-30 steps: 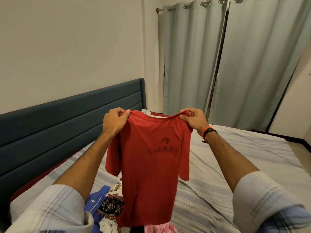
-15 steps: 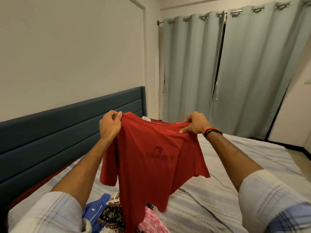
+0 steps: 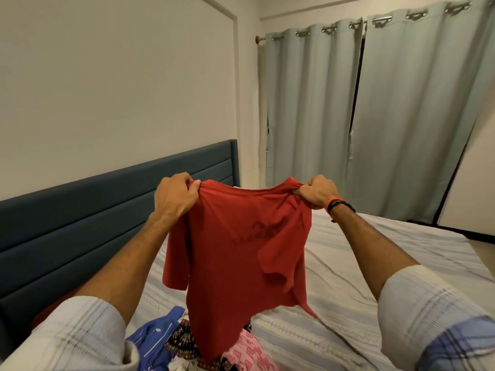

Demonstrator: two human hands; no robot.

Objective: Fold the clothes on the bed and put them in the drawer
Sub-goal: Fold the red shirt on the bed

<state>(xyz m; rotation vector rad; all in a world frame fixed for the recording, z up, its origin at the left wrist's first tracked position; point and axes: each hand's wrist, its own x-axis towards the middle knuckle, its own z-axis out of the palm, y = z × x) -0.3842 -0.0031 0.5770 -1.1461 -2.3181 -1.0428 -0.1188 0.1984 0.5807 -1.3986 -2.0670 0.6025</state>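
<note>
A red T-shirt [image 3: 235,261] with a faint dark print hangs in the air above the bed [image 3: 375,277]. My left hand [image 3: 174,195] grips its left shoulder and my right hand [image 3: 317,192] grips its right shoulder. The shirt's right sleeve is folded in across the front and its lower hem swings to the right. Under it, at the near edge, lies a pile of clothes: a blue garment [image 3: 154,341], a dark patterned one [image 3: 182,342] and a pink patterned one [image 3: 246,354]. No drawer is in view.
A dark blue padded headboard [image 3: 80,223] runs along the left. The striped grey bedsheet spreads to the right. Pale green curtains [image 3: 375,116] hang behind the bed's far side, beside a white wall [image 3: 107,89].
The shirt has been shaken: its body swung right and the right sleeve flipped inward. Both hands keep their grip on the shoulders, a little wider apart, and the view has tilted upward.
</note>
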